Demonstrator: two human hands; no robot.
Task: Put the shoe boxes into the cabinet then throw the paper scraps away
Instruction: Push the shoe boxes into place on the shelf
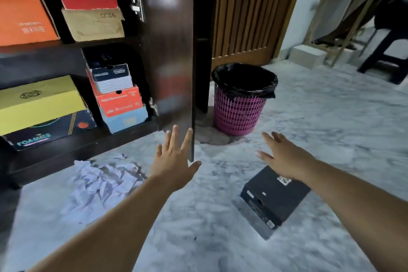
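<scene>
Head view shows the dark wooden cabinet (72, 152) full of boxes, its door (170, 51) ajar, the black cardboard shoe box (273, 201) on marble floor (220, 227) beneath the spread, empty right hand (284, 157), crumpled white paper scraps (101, 181) beside the spread, empty left hand (174, 161).
</scene>
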